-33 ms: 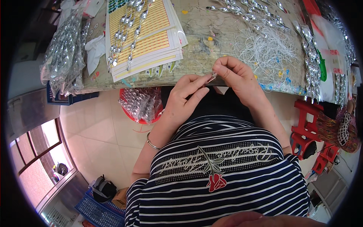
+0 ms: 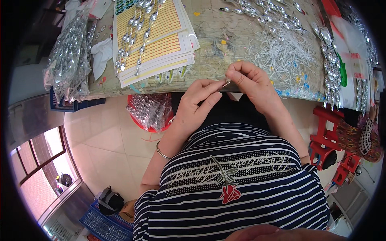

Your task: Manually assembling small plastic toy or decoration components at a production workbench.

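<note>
Just over the near table edge, both my hands meet around a small shiny silver piece (image 2: pixel 227 82), mostly covered by fingers. My left hand (image 2: pixel 198 100) pinches its lower end between thumb and fingers. At the upper end, the thumb and forefinger of my right hand (image 2: pixel 250 83) are pressed together, other fingers curled. Its exact kind is too small to make out. Beyond my right hand lies a loose tangle of thin white line (image 2: pixel 283 48). To the far left, strings of silver spoon-shaped pieces (image 2: pixel 140 50) lie on stacked printed sheets (image 2: pixel 161 56).
A clear bag of silver pieces (image 2: pixel 68 56) lies at the table's left, beside a crumpled white tissue (image 2: pixel 101 58). More silver pieces (image 2: pixel 331 68) hang over the right edge near a green-handled tool (image 2: pixel 343 70). Below stand a red basin (image 2: pixel 149 112) and red stools (image 2: pixel 325 128).
The small silver piece sits slightly lower and is turned a little between my fingertips. My right fingers have shifted slightly; everything else looks the same.
</note>
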Tool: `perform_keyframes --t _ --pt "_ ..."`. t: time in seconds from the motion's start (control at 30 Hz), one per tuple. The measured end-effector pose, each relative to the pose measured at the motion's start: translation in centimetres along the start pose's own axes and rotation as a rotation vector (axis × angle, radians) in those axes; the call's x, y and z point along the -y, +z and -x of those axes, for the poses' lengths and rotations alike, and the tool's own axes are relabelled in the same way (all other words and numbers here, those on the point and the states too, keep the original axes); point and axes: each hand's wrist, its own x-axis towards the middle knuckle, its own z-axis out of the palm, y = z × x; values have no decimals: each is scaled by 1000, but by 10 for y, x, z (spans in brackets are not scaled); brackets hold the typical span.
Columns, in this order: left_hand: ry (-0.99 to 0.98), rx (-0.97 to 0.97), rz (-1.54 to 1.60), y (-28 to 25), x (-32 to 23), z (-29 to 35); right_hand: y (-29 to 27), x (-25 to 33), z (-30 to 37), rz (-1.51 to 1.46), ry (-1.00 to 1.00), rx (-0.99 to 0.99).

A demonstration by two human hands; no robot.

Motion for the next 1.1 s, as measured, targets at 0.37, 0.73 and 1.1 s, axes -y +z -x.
perform_keyframes --t 0.37,0.73,1.1 --pt "-139 -73 209 10 -9 -12 2 -3 5 -15 -131 63" --pt "-282 -61 374 8 -14 -10 5 -4 7 -123 -115 135" --pt "-205 -202 302 -20 -10 4 -19 -15 44 360 -108 76"
